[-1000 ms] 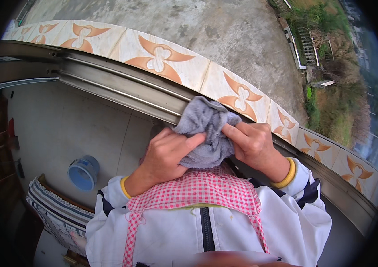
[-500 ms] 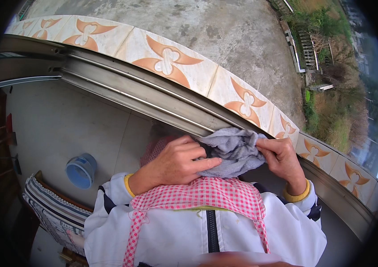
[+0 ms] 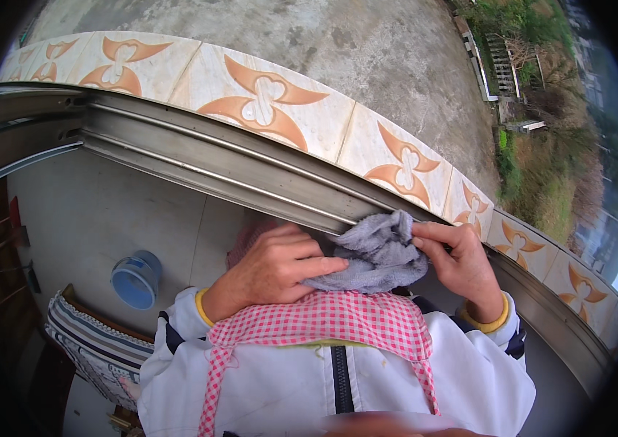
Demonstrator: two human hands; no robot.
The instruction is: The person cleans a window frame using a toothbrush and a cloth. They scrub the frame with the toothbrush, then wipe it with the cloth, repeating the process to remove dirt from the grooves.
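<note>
Between my two hands a crumpled grey cloth [image 3: 380, 255] is bunched up, its far edge touching the metal window track [image 3: 251, 164]. My right hand [image 3: 462, 258] pinches the cloth's right edge between thumb and forefinger. From the other side my left hand [image 3: 269, 268] grips it, the forefinger lying along its top and the other fingers curled under, partly hidden. Below the cloth is the pink checked apron [image 3: 323, 317] that I wear.
Beyond the track runs a tiled ledge [image 3: 262, 98] with orange patterns, and past it a concrete yard [image 3: 389, 65]. A blue bucket [image 3: 136, 280] stands on the floor at left, near a striped cushioned seat [image 3: 94, 349]. A sliding window frame [image 3: 32, 120] is at far left.
The cloth has been bunched a little tighter, and its far right part has pulled in from the track. Both hands still grip it; the view has shifted slightly.
</note>
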